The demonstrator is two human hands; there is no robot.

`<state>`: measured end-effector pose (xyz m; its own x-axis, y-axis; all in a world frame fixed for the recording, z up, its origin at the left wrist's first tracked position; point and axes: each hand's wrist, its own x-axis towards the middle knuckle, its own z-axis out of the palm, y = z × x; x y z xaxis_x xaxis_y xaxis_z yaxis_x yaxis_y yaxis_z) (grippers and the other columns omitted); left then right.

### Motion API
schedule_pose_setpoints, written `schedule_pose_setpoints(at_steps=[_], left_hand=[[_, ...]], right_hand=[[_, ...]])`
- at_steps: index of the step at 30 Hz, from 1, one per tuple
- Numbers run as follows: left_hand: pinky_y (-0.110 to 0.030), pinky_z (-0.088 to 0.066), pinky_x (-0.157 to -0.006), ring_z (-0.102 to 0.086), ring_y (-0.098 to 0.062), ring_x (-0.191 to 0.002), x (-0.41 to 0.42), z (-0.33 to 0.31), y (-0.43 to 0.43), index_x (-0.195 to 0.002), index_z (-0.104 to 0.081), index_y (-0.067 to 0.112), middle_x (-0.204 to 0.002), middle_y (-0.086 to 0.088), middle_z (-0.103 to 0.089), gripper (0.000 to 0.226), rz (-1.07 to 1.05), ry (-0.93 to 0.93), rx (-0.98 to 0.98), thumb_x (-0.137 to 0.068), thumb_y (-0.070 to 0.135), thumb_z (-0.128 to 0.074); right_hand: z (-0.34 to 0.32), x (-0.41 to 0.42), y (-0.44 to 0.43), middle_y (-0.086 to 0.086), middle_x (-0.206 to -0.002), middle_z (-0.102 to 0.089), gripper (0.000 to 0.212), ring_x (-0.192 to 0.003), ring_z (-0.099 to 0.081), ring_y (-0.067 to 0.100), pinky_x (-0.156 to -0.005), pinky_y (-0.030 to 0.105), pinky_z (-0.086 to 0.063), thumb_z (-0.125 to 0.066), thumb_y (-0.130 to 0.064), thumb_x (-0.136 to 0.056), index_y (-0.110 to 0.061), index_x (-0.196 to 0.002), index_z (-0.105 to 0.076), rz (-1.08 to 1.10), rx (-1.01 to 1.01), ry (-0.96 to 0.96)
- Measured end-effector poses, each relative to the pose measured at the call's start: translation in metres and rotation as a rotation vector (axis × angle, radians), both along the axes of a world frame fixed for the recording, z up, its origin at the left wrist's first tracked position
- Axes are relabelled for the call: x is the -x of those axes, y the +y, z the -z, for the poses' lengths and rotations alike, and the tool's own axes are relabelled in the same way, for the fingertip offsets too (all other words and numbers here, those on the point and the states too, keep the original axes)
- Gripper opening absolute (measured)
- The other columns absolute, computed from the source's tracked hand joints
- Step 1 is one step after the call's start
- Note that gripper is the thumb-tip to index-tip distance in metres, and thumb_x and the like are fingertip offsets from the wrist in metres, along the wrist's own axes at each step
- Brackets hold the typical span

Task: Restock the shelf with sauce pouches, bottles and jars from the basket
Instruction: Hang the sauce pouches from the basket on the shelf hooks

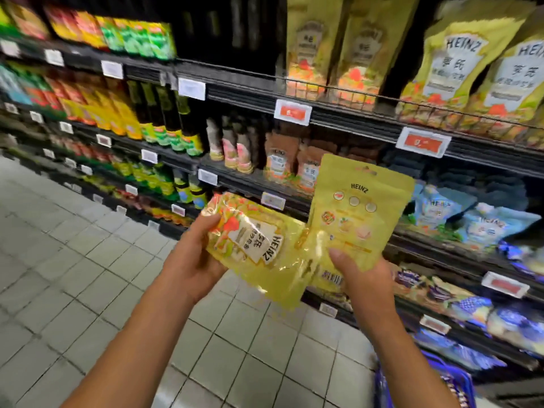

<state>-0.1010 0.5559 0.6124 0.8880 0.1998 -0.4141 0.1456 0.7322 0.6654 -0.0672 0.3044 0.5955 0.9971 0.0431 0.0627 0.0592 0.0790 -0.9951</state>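
I hold two yellow Heinz sauce pouches in front of the shelving. My left hand (195, 254) grips one yellow pouch (259, 248) that lies tilted with its label upside down. My right hand (360, 275) grips the bottom of a second yellow pouch (359, 213), upright with its back side facing me. The two pouches overlap in the middle. Matching yellow Heinz pouches (459, 63) stand on the upper shelf at the right behind a wire rail (382, 98). A blue basket (435, 381) shows at the lower right, mostly out of frame.
Dark shelves run from left to right with price tags (422, 141) on their edges. Brown pouches (278, 160) and blue pouches (477, 222) fill the middle shelf. Bottles (164, 116) stand to the left. Grey tiled floor (88, 275) lies below.
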Motion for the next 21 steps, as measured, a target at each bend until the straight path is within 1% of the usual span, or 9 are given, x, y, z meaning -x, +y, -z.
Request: schedule_pose_setpoints(at_steps=[2,4,6,10,12,14,17,19,21], left_hand=[[-0.043,-0.061,-0.076,-0.071,-0.030,-0.106,0.015,-0.001,0.026,-0.125,-0.066,0.008,-0.120,-0.015,-0.071,0.047,-0.061,-0.039,0.066,-0.079,0.018,-0.065],[-0.043,-0.061,-0.073,-0.071,-0.032,-0.105,0.027,0.001,0.049,-0.119,-0.068,0.006,-0.119,-0.017,-0.071,0.042,-0.119,-0.079,0.133,-0.078,0.012,-0.061],[-0.042,-0.061,-0.070,-0.073,-0.031,-0.101,0.037,0.003,0.067,-0.111,-0.072,0.006,-0.116,-0.017,-0.072,0.038,-0.164,-0.104,0.182,-0.075,0.008,-0.060],[-0.045,-0.062,-0.073,-0.073,-0.032,-0.099,0.042,0.010,0.094,-0.119,-0.063,0.008,-0.120,-0.019,-0.070,0.047,-0.234,-0.141,0.243,-0.072,0.004,-0.057],[-0.053,-0.059,-0.080,-0.071,-0.035,-0.103,0.037,0.013,0.102,-0.122,-0.062,0.010,-0.121,-0.019,-0.069,0.047,-0.268,-0.149,0.266,-0.075,0.009,-0.059],[-0.056,-0.059,-0.079,-0.072,-0.036,-0.102,0.029,0.016,0.106,-0.120,-0.067,0.012,-0.119,-0.018,-0.071,0.040,-0.280,-0.128,0.300,-0.080,0.021,-0.064],[-0.042,-0.059,-0.069,-0.075,-0.026,-0.089,0.010,0.015,0.112,-0.103,-0.080,0.021,-0.114,-0.009,-0.074,0.031,-0.294,-0.064,0.301,-0.085,0.042,-0.066],[-0.036,-0.059,-0.068,-0.075,-0.022,-0.088,-0.005,0.012,0.117,-0.096,-0.082,0.023,-0.112,-0.005,-0.075,0.030,-0.322,-0.060,0.310,-0.081,0.044,-0.067],[-0.034,-0.060,-0.069,-0.075,-0.020,-0.092,-0.022,0.004,0.121,-0.092,-0.082,0.021,-0.113,-0.004,-0.075,0.024,-0.320,-0.082,0.320,-0.083,0.039,-0.068]], right_hand=[[0.000,0.004,0.025,-0.017,-0.095,-0.077,0.023,-0.087,-0.073,0.001,-0.064,0.009,-0.053,-0.076,-0.027,-0.077,-0.037,-0.098,-0.076,-0.022,-0.021,0.022],[0.000,0.008,0.048,-0.014,-0.096,-0.078,0.030,-0.088,-0.074,0.005,-0.063,0.011,-0.053,-0.077,-0.032,-0.074,-0.027,-0.103,-0.073,-0.039,-0.038,0.056],[-0.001,0.011,0.067,-0.014,-0.095,-0.078,0.031,-0.087,-0.074,0.005,-0.062,0.011,-0.054,-0.076,-0.036,-0.071,-0.028,-0.101,-0.073,-0.052,-0.036,0.084],[-0.005,0.012,0.099,-0.009,-0.096,-0.078,0.028,-0.087,-0.075,0.011,-0.061,0.017,-0.056,-0.081,-0.032,-0.070,-0.031,-0.097,-0.074,-0.106,-0.107,0.142],[-0.007,0.008,0.111,-0.002,-0.101,-0.078,0.028,-0.091,-0.076,0.018,-0.065,0.024,-0.059,-0.084,-0.028,-0.071,-0.030,-0.098,-0.076,-0.138,-0.171,0.209],[-0.011,0.001,0.122,0.002,-0.108,-0.077,0.031,-0.097,-0.075,0.021,-0.072,0.034,-0.061,-0.082,-0.024,-0.074,-0.031,-0.104,-0.075,-0.188,-0.212,0.243],[-0.014,-0.017,0.138,0.009,-0.119,-0.073,0.054,-0.105,-0.072,0.028,-0.085,0.049,-0.058,-0.072,-0.024,-0.073,-0.020,-0.125,-0.063,-0.221,-0.363,0.343],[-0.020,-0.030,0.150,0.013,-0.124,-0.070,0.059,-0.113,-0.068,0.035,-0.095,0.057,-0.053,-0.064,-0.031,-0.076,-0.016,-0.133,-0.058,-0.240,-0.455,0.445],[-0.029,-0.048,0.158,0.012,-0.129,-0.068,0.057,-0.119,-0.063,0.039,-0.092,0.059,-0.054,-0.053,-0.046,-0.083,-0.019,-0.133,-0.060,-0.348,-0.539,0.473]])
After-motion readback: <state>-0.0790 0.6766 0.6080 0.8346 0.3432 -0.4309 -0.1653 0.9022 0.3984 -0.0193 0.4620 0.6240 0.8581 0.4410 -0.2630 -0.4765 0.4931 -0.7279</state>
